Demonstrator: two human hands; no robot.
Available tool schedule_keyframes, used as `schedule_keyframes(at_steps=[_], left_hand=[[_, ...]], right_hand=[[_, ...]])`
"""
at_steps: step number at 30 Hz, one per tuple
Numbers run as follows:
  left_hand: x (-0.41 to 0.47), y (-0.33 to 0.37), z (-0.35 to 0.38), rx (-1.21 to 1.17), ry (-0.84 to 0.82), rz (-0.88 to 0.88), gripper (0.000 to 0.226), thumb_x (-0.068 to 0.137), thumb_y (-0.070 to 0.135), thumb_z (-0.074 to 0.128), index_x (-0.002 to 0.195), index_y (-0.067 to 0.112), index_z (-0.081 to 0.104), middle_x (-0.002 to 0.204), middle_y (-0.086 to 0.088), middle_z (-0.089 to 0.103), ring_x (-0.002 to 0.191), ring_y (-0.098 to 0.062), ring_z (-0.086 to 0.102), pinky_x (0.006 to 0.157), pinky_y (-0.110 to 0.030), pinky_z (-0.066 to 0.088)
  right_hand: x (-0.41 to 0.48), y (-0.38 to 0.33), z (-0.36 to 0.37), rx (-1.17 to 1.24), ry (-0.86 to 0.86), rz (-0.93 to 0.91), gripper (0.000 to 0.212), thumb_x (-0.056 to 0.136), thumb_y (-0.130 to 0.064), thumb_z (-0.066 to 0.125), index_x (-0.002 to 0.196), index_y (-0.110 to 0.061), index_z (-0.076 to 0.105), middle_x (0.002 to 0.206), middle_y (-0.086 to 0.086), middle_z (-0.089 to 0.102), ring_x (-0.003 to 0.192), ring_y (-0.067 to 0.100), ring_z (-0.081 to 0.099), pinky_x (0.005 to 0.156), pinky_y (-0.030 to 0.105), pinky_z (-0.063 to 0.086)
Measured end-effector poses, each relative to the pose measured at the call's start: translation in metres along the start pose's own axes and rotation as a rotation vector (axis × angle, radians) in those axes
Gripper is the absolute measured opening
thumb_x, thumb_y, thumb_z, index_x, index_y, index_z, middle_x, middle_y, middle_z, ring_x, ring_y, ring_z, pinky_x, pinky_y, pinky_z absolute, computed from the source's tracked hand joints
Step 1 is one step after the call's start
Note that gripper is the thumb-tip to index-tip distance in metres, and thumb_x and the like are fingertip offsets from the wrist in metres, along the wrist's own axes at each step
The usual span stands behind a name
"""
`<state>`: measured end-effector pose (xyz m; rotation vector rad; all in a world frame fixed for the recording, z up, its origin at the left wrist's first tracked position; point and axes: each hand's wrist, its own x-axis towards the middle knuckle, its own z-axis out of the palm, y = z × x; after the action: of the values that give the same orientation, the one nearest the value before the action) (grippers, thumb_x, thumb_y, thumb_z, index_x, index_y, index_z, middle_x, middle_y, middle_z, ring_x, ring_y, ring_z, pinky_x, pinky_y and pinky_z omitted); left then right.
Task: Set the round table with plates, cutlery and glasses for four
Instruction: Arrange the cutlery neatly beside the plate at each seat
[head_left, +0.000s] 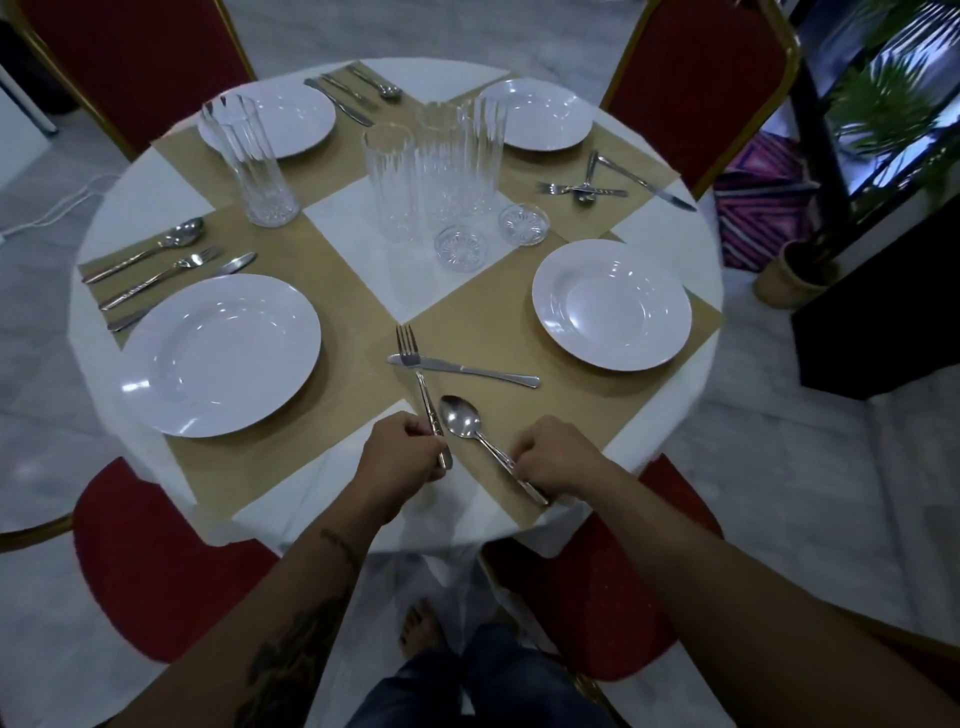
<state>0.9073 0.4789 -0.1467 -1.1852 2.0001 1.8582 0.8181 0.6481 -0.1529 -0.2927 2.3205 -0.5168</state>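
Round table (130, 208) in a white cloth, seen from above by a standing person.

The left hand (402, 452) has its fingers curled round the handle end of a fork (418, 374). The fork's tines point away from the person and cross the blade of a knife (462, 368), which lies flat on the near tan placemat (519, 415). The right hand (558, 457) is clenched on the handle of a spoon (462, 418), whose bowl faces up on the same mat, just beside the fork. Both sets of fingertips are tucked under the hands and hidden.

Four white plates are laid: near left (221, 353), near right (612, 304), far left (267, 119) and far right (537, 114).

One ribbed glass (249, 158) stands alone by the far-left plate. A cluster of glasses (431, 171) at the centre appears to hold three, but their clear walls overlap and blur the count.

One cutlery set lies in a row on the left (156, 260) and another at the far edge (353, 91). A third lies crossed in a heap on the right (597, 182).

Red chairs (156, 561) ring the table, all cut off by the frame or hidden under the cloth.
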Motion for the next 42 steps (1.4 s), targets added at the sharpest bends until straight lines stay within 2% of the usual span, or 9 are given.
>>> schedule_keyframes(at_steps=[6,8,13,18,24,27,31,39,42], left_hand=[[-0.012,0.001,0.019,-0.027,-0.098,0.017,0.010,0.085,-0.007,0.061,0.081,0.002,0.059,0.079,-0.016,0.063,0.071,-0.025,0.063,0.069,-0.036,0.061],[-0.015,0.001,0.029,-0.030,-0.115,0.015,0.012,0.086,-0.005,0.062,0.077,0.003,0.063,0.079,-0.017,0.066,0.070,-0.024,0.065,0.065,-0.032,0.060],[-0.023,0.001,0.058,-0.015,-0.151,0.016,0.015,0.083,-0.005,0.065,0.071,0.002,0.068,0.068,-0.015,0.068,0.060,-0.021,0.063,0.047,-0.020,0.049],[-0.027,-0.002,0.087,0.014,-0.167,0.030,0.020,0.079,-0.001,0.068,0.061,0.008,0.068,0.062,-0.013,0.069,0.061,-0.023,0.063,0.061,-0.032,0.053],[-0.018,-0.024,0.087,0.591,0.253,0.523,0.020,0.081,0.011,0.063,0.094,0.020,0.075,0.095,0.002,0.072,0.089,-0.020,0.062,0.077,-0.030,0.049],[-0.007,-0.042,0.073,0.975,0.225,0.729,0.028,0.075,0.019,0.066,0.103,0.024,0.071,0.111,-0.001,0.062,0.099,-0.028,0.054,0.076,-0.036,0.047],[-0.005,-0.051,0.067,0.979,0.224,0.737,0.023,0.071,0.020,0.069,0.094,0.023,0.070,0.109,-0.001,0.060,0.098,-0.028,0.054,0.075,-0.037,0.047],[-0.002,-0.055,0.071,0.950,0.264,0.714,0.024,0.072,0.018,0.072,0.096,0.023,0.069,0.110,0.000,0.059,0.100,-0.026,0.053,0.078,-0.036,0.046],[-0.001,-0.055,0.068,0.942,0.259,0.723,0.023,0.074,0.019,0.070,0.096,0.024,0.069,0.110,0.001,0.059,0.100,-0.025,0.053,0.079,-0.035,0.046]], right_hand=[[-0.012,0.008,-0.022,-0.028,0.103,-0.091,0.027,0.083,-0.012,0.060,0.101,-0.017,0.080,0.105,-0.004,0.075,0.097,0.015,0.066,0.083,0.026,0.052],[-0.013,0.012,-0.022,0.098,0.127,-0.096,0.024,0.085,-0.012,0.064,0.103,-0.015,0.079,0.093,-0.007,0.075,0.086,0.010,0.064,0.085,0.028,0.053],[-0.008,0.014,-0.019,0.421,0.131,-0.011,0.015,0.083,-0.007,0.063,0.086,-0.006,0.078,0.062,-0.005,0.065,0.057,0.009,0.055,0.058,0.024,0.047],[0.008,0.024,-0.023,0.598,0.011,0.112,0.013,0.081,-0.008,0.064,0.087,0.001,0.072,0.062,0.014,0.053,0.047,0.018,0.044,0.046,0.025,0.033],[0.035,0.033,-0.032,0.320,-0.027,0.009,0.012,0.086,-0.016,0.065,0.095,-0.012,0.072,0.083,0.007,0.064,0.068,0.019,0.057,0.062,0.027,0.048],[0.040,0.027,-0.036,0.133,-0.057,-0.061,0.023,0.088,-0.014,0.063,0.107,-0.006,0.074,0.097,0.011,0.069,0.086,0.020,0.060,0.077,0.027,0.050],[0.040,0.019,-0.033,-0.102,-0.034,-0.143,0.028,0.086,-0.020,0.059,0.104,-0.006,0.076,0.111,0.011,0.073,0.105,0.027,0.065,0.091,0.033,0.054],[0.042,0.016,-0.033,-0.195,0.104,-0.212,0.019,0.073,-0.017,0.057,0.077,-0.010,0.075,0.075,0.004,0.071,0.075,0.024,0.067,0.067,0.035,0.059],[0.044,0.017,-0.037,-0.167,0.205,-0.222,0.016,0.077,-0.016,0.057,0.087,-0.015,0.069,0.085,0.002,0.067,0.082,0.024,0.062,0.070,0.033,0.052]])
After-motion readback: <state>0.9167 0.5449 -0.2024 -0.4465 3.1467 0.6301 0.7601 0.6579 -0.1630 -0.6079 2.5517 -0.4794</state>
